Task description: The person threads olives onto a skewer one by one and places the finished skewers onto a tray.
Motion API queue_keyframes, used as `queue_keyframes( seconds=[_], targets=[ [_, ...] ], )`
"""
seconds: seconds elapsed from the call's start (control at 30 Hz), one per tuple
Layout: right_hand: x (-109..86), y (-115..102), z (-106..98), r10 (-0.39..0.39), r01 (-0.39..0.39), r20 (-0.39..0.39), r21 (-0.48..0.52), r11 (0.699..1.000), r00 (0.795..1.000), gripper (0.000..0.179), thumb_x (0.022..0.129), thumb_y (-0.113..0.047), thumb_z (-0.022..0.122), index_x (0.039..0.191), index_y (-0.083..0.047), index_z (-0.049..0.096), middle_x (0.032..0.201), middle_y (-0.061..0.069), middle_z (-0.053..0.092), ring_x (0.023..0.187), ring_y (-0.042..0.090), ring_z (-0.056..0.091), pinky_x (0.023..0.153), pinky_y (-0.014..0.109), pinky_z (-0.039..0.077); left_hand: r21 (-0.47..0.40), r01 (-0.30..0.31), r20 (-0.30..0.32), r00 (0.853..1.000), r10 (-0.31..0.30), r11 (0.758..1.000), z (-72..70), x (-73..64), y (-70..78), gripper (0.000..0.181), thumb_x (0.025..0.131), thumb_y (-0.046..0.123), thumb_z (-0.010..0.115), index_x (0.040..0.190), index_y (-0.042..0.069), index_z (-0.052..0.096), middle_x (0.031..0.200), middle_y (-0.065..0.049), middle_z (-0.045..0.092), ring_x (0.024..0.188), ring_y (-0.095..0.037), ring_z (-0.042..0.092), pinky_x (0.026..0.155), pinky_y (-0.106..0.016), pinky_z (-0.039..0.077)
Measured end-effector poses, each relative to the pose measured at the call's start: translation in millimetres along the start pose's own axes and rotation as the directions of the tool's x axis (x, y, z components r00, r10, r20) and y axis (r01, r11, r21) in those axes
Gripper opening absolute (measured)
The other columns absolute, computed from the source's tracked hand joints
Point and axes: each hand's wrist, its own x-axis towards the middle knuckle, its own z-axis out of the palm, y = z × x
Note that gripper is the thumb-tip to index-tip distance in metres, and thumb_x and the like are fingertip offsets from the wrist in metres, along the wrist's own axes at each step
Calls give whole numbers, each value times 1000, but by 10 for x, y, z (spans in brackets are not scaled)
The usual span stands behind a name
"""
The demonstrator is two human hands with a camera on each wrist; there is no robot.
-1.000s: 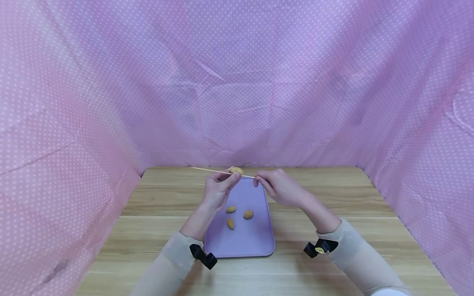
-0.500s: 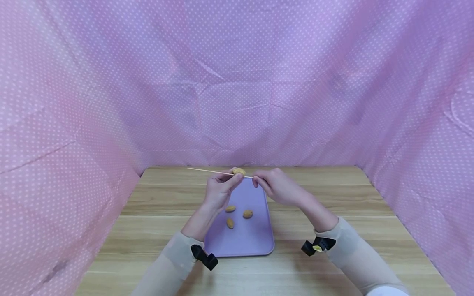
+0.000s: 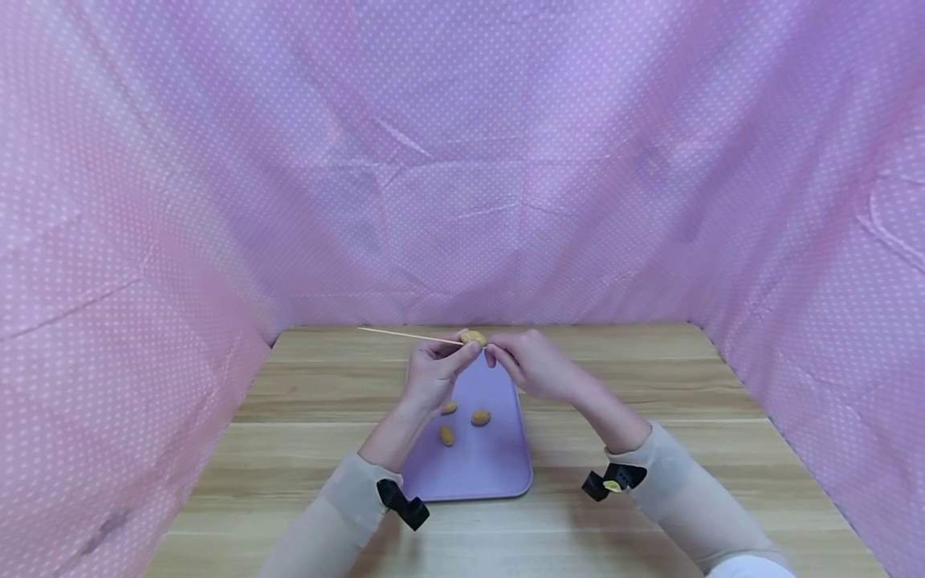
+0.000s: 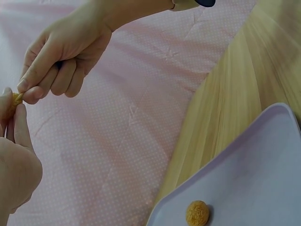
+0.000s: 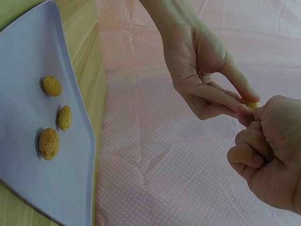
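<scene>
My left hand (image 3: 433, 377) pinches a golden-brown, wrinkled oval ball (image 3: 473, 338), small and lumpy, between thumb and fingers. A thin pale wooden skewer (image 3: 405, 334) runs out to the left from that grip; whether it pierces the ball or lies along it I cannot tell. Right beside the ball, my right hand (image 3: 531, 365) pinches the skewer's right end, mostly hidden by the fingertips. In the left wrist view the fingertips of both hands meet at the ball (image 4: 15, 101). From the right wrist view only a sliver of the ball (image 5: 249, 103) shows between them.
Below the hands lies a lilac tray (image 3: 499, 474) on the wooden table (image 3: 303, 466). Several similar pieces rest on it, among them one ball (image 3: 480, 417) and one longer piece (image 3: 446, 435). Pink dotted cloth (image 3: 462, 201) hangs around the back and sides.
My left hand has drifted slightly right with the ball, and my right hand slightly left. The gap between them has narrowed, and the skewer's pointed end has shifted farther left.
</scene>
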Motion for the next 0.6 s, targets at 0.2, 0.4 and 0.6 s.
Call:
queue_keyframes(
  seconds=[0.2,0.4,0.6],
  targets=[
    [-32,1,-8,30,-29,-7,52,998,1000,27,110,-8,55,87,-13,69,69,-8,57,56,-2,39,51,19,41,35,8,19,1000,-9,999,13,1,0,34,90,-11,76,89,22,84,90,9,82,91,-6,76,91,-19,65],
    [-86,61,-134,30,-25,-69,71,997,997,27,109,-5,54,88,-14,69,62,-11,45,53,-3,36,46,19,35,340,7,151,987,-62,941,-146,30,116,31,93,-7,74,109,17,83,104,3,83,97,-8,77,93,-22,66],
    [-185,115,-213,45,-40,-114,45,998,992,27,108,-4,55,86,-12,70,59,-13,40,52,-4,34,45,18,33,940,-122,183,969,-167,318,-583,-77,109,23,88,13,87,108,3,82,104,-14,82,93,-28,76,78,-27,67]
  ],
)
